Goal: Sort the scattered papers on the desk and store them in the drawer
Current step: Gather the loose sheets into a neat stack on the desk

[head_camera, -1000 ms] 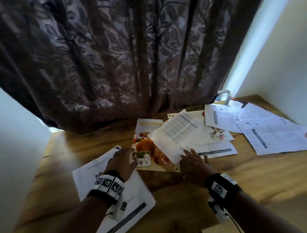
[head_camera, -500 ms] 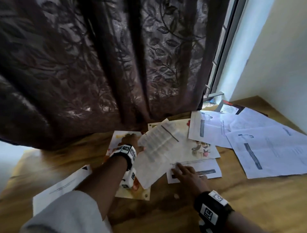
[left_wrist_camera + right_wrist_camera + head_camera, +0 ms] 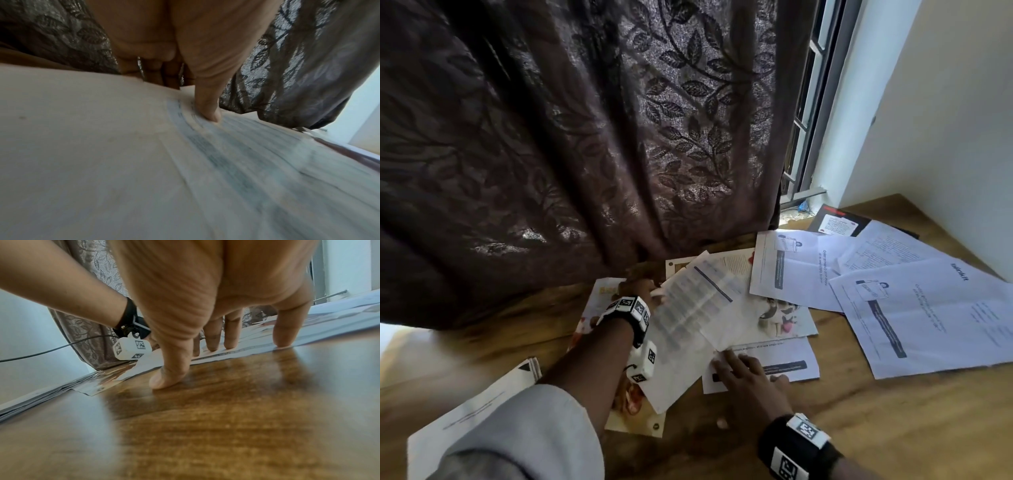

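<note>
- Left thumb presses down on the top of a printed sheet; other fingers curl under its far edge, so the left hand pinches that sheet, near the curtain.
- Right fingers are straight & spread, tips flat on a barred page; thumb tip rests on bare desk. Right hand pins that page, grips nothing.
- Printed sheet lies tilted across a colour flyer & an illustrated page.
- More papers: loose white sheets well apart to the right, a dark booklet behind them, a small pile at near left.
- Drawer not in view.
- Step, as judged: gathering stage, early; most papers not yet collected.
- Next move likely calls for lifting the pinched sheet clear w/o dragging the pages under it, then stacking it on the near-left pile.
</note>
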